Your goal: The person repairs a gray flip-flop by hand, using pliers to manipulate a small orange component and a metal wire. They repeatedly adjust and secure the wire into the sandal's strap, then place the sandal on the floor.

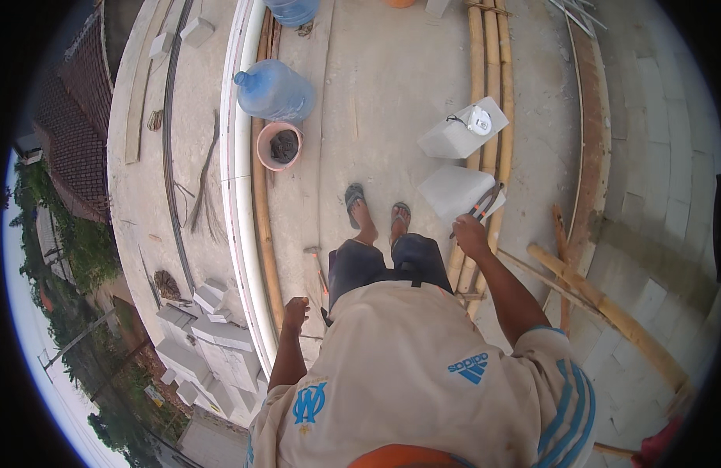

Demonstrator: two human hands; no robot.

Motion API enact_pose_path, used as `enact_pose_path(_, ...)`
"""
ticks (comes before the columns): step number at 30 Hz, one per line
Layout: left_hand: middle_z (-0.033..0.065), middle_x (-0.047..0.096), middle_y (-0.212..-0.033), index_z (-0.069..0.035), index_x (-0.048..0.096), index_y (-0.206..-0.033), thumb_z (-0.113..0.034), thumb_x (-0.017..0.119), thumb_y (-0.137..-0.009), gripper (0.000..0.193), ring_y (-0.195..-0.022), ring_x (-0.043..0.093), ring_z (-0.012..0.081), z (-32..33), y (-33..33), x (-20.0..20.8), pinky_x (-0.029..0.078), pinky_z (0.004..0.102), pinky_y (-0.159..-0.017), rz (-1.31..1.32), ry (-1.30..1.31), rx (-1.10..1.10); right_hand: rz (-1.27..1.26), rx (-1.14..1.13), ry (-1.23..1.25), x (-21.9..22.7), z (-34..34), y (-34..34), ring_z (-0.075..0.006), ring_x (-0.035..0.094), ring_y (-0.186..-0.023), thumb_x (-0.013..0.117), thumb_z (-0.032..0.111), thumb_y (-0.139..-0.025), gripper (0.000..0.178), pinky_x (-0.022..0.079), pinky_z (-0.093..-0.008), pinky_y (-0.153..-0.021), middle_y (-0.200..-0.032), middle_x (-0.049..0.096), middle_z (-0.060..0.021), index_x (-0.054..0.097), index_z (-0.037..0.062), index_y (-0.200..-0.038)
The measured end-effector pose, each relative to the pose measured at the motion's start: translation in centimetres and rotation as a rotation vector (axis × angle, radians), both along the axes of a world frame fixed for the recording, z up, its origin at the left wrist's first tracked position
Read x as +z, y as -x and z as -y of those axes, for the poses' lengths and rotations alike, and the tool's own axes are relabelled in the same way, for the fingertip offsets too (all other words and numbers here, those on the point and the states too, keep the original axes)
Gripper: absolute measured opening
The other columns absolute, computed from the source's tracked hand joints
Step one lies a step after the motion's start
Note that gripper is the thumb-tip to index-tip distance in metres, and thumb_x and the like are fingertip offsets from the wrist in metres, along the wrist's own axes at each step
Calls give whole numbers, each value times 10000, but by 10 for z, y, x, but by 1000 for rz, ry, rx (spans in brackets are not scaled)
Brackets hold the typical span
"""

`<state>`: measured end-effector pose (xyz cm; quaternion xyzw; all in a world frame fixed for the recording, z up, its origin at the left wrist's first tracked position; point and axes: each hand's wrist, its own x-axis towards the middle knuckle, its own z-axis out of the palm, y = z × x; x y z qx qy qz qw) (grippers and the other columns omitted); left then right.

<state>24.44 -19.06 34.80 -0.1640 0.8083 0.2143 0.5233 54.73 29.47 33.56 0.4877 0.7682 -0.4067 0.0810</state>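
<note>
My right hand (470,235) is closed round the orange-and-black handles of a pair of pincers (481,207). The dark jaws point away from me, over a pale block (458,192) lying against the bamboo poles. On the left, my left hand (296,313) hangs beside my thigh with its fingers curled; whatever may be inside them is hidden. Near it on the floor lies a hammer (317,269) with an orange-and-dark handle. Farther off on the right, a second pale block (448,136) carries a white round tape or reel (479,121) with a dark cord.
Bamboo poles (491,70) run along my right, and a bamboo pole (610,312) slants by the block wall (665,148). To the left are a white pipe (242,179), a blue water jug (276,92), a pink bucket (267,158) and stacked blocks (197,363) near the drop-off.
</note>
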Motion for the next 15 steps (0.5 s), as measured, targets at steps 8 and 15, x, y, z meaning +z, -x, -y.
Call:
enact_pose_path(8, 79, 671, -1042, -34, 623, -1180, -317, 604, -917, 387, -961, 651, 194, -74, 84, 20, 518, 362, -752, -110, -109, -101, 152, -562, -166, -18, -36, -25, -432, 592, -1142, 732, 400, -823, 669, 478, -460, -985, -1212, 593, -301, 541, -44, -1286)
enact_pose_path(15, 80, 668, -995, -6, 619, -1157, -321, 616, -910, 400, -876, 636, 192, -90, 152, 16, 504, 349, -712, -97, -62, -158, 445, -748, -74, -25, -39, 2, -439, 561, -1205, 738, 502, -792, 847, 460, -481, -1020, -1304, 541, -317, 463, -35, -1387)
